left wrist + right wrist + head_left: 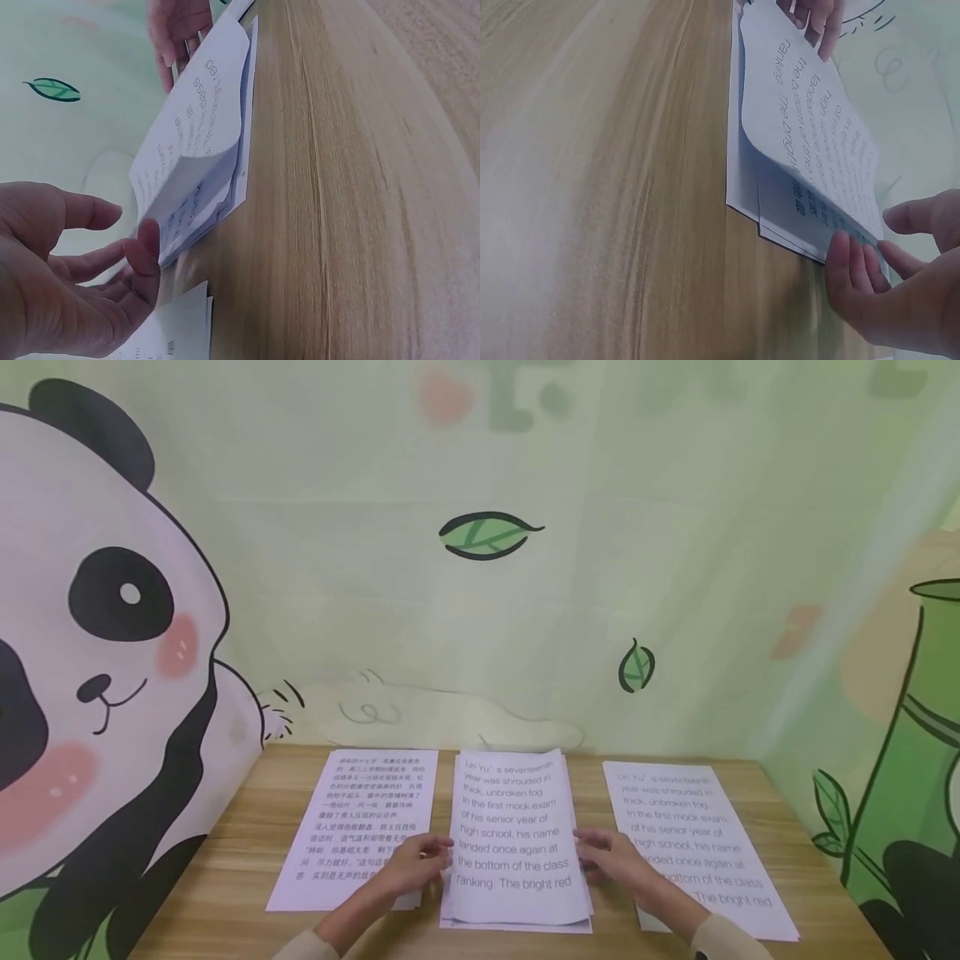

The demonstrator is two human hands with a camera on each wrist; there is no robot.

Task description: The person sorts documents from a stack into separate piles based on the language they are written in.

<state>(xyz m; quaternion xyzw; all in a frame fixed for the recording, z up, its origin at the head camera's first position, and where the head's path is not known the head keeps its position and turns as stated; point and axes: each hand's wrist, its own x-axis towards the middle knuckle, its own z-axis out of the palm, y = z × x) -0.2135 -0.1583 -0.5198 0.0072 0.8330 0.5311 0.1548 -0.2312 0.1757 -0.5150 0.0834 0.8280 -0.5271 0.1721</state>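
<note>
A printed sheet [510, 835] with English text lies bowed on top of the middle paper stack [517, 928], its sides and near end raised off the pages below. My left hand [416, 862] is at its left edge, the fingers loosely bent and the thumb apart from them in the left wrist view. At the opposite edge is my right hand [611, 862]. In the right wrist view, the fingertips [840, 251] are right at the raised edge and the thumb stands away from it. Darker print shows on the page underneath.
To the left lies a stack with Chinese text [367, 810], partly behind the left hand. Another English-text stack [705, 860] lies to the right, partly covered by the right forearm. The wooden table [232, 868] backs onto a cloth [360, 602] printed with a panda and leaves.
</note>
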